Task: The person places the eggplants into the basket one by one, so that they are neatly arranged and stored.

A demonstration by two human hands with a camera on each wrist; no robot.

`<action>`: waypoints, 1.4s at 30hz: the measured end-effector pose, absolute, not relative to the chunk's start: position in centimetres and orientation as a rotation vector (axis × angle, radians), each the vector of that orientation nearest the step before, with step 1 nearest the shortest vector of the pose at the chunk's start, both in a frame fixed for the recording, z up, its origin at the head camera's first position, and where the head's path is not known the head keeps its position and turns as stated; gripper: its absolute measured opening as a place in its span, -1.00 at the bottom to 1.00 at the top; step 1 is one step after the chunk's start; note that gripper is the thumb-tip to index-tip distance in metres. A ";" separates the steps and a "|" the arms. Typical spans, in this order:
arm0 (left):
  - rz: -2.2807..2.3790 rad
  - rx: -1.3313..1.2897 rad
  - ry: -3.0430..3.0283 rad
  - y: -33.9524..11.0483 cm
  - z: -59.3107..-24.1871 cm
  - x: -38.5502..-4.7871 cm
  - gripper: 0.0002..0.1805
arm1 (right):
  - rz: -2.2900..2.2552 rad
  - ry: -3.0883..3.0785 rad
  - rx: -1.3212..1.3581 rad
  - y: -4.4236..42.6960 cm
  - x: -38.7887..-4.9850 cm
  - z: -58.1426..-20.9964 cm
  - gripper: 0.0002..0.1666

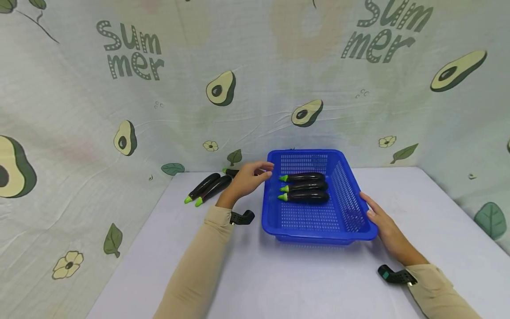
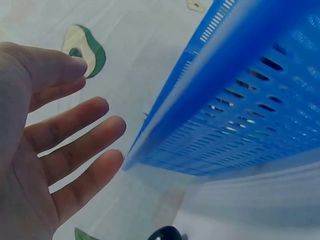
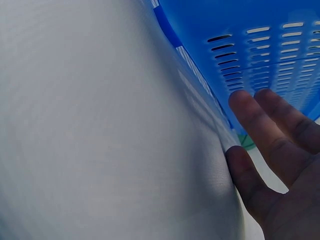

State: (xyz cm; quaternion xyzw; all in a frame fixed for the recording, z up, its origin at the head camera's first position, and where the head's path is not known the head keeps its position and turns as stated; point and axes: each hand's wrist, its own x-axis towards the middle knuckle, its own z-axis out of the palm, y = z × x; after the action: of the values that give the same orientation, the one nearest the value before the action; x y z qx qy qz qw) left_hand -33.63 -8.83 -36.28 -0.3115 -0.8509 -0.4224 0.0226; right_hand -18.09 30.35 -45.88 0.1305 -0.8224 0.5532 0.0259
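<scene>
A blue perforated plastic basket [image 1: 311, 226] stands on the white table. Three dark eggplants [image 1: 306, 196] with green stems lie in it, side by side. My left hand [image 1: 248, 179] is at the basket's left rim with nothing in its grasp; in the left wrist view its fingers [image 2: 82, 135] are spread and apart from the basket wall. My right hand [image 1: 383, 223] touches the basket's right side at the rim. In the right wrist view its fingers [image 3: 272, 135] extend along the outer wall; the thumb is hidden there.
Several more eggplants [image 1: 214, 189] lie on the table at the left, one partly behind my left hand. A white cloth backdrop [image 1: 255, 88] printed with avocados and leaves hangs at the table's back edge. The white tabletop [image 1: 303, 283] extends in front of the basket.
</scene>
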 end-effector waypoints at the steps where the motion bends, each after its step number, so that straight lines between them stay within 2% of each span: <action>1: -1.315 -0.961 -2.625 -9.0 -36.5 -33.6 -0.62 | 1.720 -2.536 0.404 30.3 -18.1 -45.9 -0.35; 22: -1.399 -0.768 -2.602 -13.7 -39.8 -32.4 -0.64 | 1.708 -2.542 0.411 30.4 -18.1 -45.8 -0.35; 32: -1.241 -0.598 -2.663 -16.2 -41.7 -32.8 -0.68 | 1.712 -2.550 0.405 30.3 -18.0 -45.7 -0.35; 42: -1.272 -0.501 -2.684 -17.8 -42.2 -32.7 -0.67 | 1.735 -2.560 0.380 30.3 -18.1 -45.6 -0.35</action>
State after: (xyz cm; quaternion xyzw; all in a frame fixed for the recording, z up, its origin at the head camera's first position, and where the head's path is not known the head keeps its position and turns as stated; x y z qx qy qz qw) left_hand -32.73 -17.85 -42.25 -0.1660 -0.8892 -0.4215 0.0647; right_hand -18.08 30.29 -45.59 0.1220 -0.8215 0.5568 0.0131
